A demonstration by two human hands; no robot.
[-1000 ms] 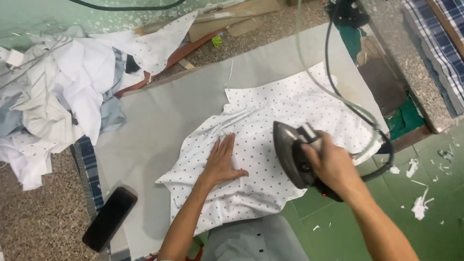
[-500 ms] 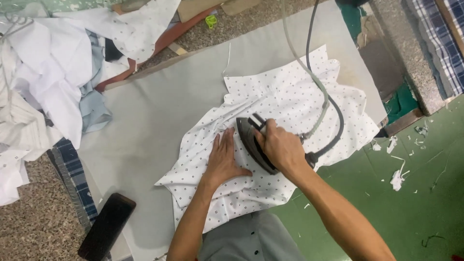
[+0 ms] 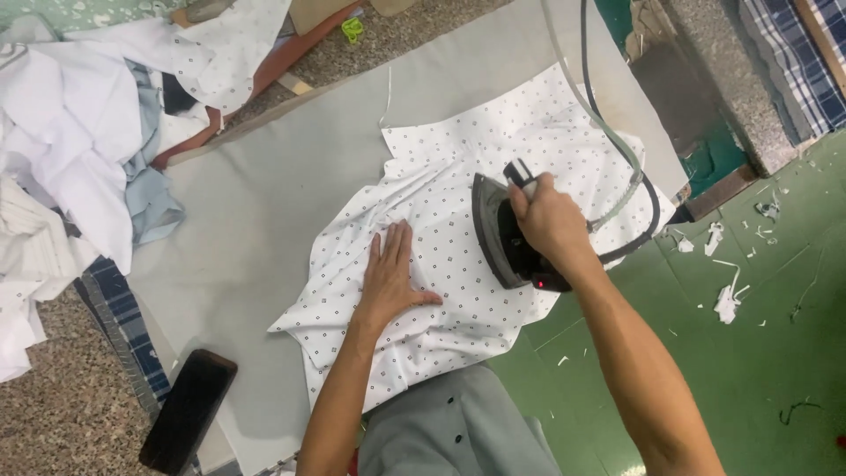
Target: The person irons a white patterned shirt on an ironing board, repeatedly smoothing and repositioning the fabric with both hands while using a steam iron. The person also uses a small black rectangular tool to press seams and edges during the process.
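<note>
While the left hand (image 3: 394, 280) lies flat with fingers spread wide on the white cotton garment with small dark dots (image 3: 458, 256), the right hand (image 3: 548, 220) is closed around the handle of a dark grey steam iron (image 3: 504, 236), which is tilted up on its edge, soleplate facing the left hand. That garment lies rumpled across the middle of the grey padded bench (image 3: 264, 203), its lower part hanging over the near edge and its right side reaching the right edge. A black cord and a pale hose (image 3: 617, 150) run from the iron up over the garment toward the far right corner. Near the bench's near left corner rests a flat black rectangular phone (image 3: 187, 410) (screen dark). Beyond the left edge sits a heap of white and pale blue clothes (image 3: 79, 150), with a blue checked cloth (image 3: 123, 326) just beside that edge. Scraps of white fabric (image 3: 727, 300) lie on the green floor (image 3: 749, 370).
</note>
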